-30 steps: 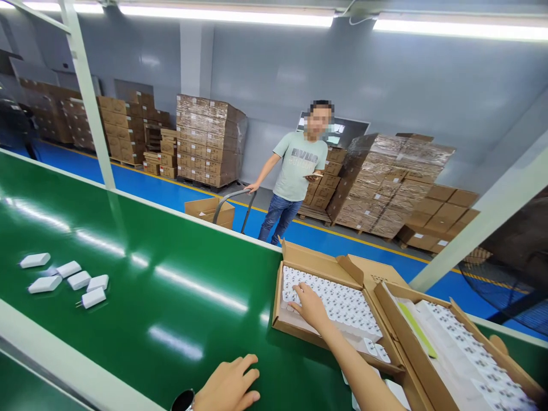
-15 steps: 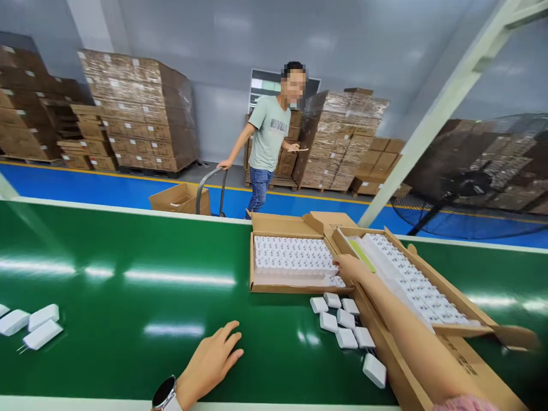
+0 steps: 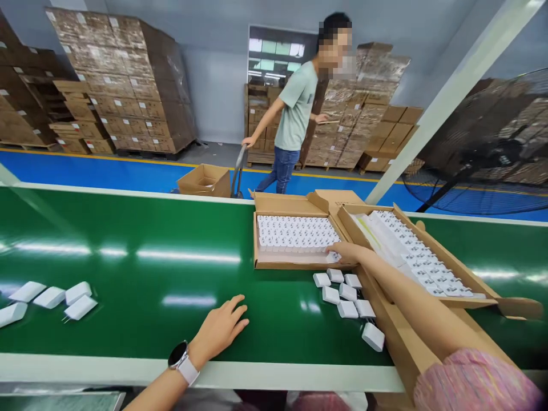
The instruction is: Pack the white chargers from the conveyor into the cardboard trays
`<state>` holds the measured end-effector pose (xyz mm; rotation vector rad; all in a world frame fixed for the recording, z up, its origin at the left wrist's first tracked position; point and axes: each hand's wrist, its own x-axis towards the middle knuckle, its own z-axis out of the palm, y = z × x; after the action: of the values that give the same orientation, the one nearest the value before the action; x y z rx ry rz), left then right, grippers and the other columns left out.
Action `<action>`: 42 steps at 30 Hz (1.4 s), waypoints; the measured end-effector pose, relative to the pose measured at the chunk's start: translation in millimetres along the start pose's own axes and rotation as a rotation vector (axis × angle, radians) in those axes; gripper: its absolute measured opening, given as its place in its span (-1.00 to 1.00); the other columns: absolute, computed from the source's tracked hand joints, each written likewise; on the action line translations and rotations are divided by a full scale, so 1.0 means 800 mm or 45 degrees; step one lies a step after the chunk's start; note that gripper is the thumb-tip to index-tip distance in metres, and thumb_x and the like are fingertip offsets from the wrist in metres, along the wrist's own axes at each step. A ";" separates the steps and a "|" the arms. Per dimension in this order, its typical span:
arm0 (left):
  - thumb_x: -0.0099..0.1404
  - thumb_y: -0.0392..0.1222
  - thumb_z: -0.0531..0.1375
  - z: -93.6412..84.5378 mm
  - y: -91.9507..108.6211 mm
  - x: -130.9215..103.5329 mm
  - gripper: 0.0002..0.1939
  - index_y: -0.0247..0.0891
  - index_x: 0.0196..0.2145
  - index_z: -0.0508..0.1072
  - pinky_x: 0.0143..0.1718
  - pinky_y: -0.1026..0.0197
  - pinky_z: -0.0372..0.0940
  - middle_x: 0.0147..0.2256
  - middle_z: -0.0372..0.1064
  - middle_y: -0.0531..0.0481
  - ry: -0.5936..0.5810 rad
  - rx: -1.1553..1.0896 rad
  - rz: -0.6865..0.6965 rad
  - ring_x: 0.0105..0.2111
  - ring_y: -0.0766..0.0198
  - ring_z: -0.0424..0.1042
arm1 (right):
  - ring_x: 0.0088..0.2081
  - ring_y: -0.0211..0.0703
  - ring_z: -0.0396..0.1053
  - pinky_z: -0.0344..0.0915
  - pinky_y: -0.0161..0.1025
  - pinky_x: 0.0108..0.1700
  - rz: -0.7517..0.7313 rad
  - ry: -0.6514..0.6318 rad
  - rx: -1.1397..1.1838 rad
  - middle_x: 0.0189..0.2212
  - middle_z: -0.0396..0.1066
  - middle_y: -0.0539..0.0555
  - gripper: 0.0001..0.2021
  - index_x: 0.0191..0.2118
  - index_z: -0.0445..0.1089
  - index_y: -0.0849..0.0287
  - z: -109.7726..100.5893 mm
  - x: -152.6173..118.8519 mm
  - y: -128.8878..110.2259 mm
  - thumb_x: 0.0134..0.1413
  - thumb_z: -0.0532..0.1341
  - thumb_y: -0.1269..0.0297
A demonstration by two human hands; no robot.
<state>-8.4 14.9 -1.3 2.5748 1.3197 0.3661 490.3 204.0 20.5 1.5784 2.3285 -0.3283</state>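
Note:
My left hand [image 3: 220, 328] rests on the green belt [image 3: 141, 319] with its fingers loosely spread, holding nothing. My right hand [image 3: 346, 252] reaches into the front right corner of an open cardboard box [image 3: 295, 265]. Its fingers are bent down onto a white charger [image 3: 333, 258] there, partly hidden by the hand. Behind it, rows of white chargers [image 3: 295, 231] stand packed with their prongs up. Several loose white chargers [image 3: 347, 292] lie on the belt in front of the box, left of my right forearm.
A longer box [image 3: 492, 302] of chargers sits at the right on flattened cardboard. More loose chargers [image 3: 50, 297] lie at the far left. Beyond the belt a person [image 3: 295, 114] pulls a trolley carrying an open carton [image 3: 204, 181]. A post [image 3: 454, 97] and a fan [image 3: 492, 154] stand at right.
My right hand's fingers have moved forward and down to the chargers at the box's front corner. The loose chargers at left have shifted right. The person with the trolley has walked right.

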 end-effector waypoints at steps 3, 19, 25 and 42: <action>0.52 -0.16 0.04 -0.002 0.001 0.001 -0.72 -0.16 0.06 0.47 -0.01 0.09 0.51 0.20 0.39 -0.17 0.006 0.017 -0.008 0.04 0.06 0.53 | 0.01 0.24 0.52 0.38 -0.07 0.07 -0.035 -0.048 -0.033 -0.04 0.59 0.22 -0.47 0.04 0.57 0.11 -0.003 0.006 0.003 -0.19 0.43 0.38; 0.55 -0.13 -0.01 -0.001 0.001 -0.002 -0.71 -0.17 0.00 0.48 -0.11 0.10 0.51 0.20 0.38 -0.17 0.023 0.019 0.013 0.00 0.06 0.54 | 0.02 0.15 0.51 0.39 -0.14 0.03 0.022 0.087 -0.228 0.02 0.47 0.24 -0.54 0.02 0.49 0.11 0.007 -0.010 0.026 -0.07 0.44 0.37; 0.55 -0.13 -0.02 0.001 0.000 -0.002 -0.71 -0.17 -0.01 0.48 -0.10 0.08 0.51 0.21 0.37 -0.17 -0.007 0.002 0.000 0.00 0.05 0.54 | 0.02 0.17 0.47 0.37 -0.14 -0.01 0.057 0.112 -0.277 -0.06 0.52 0.25 -0.64 -0.09 0.50 0.15 0.007 -0.027 0.030 -0.08 0.42 0.37; 0.57 -0.09 -0.02 0.002 -0.001 -0.003 -0.68 -0.16 -0.01 0.50 -0.09 0.11 0.50 0.20 0.38 -0.15 -0.017 -0.003 -0.006 -0.02 0.08 0.54 | 0.04 0.08 0.42 0.34 -0.07 0.09 0.094 0.148 -0.239 -0.02 0.47 0.25 -0.74 -0.09 0.49 0.20 0.009 -0.011 0.001 0.16 0.38 0.20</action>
<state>-10.0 13.1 -3.0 2.5673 1.3197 0.3491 494.6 194.3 16.6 1.6239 2.3015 -0.0008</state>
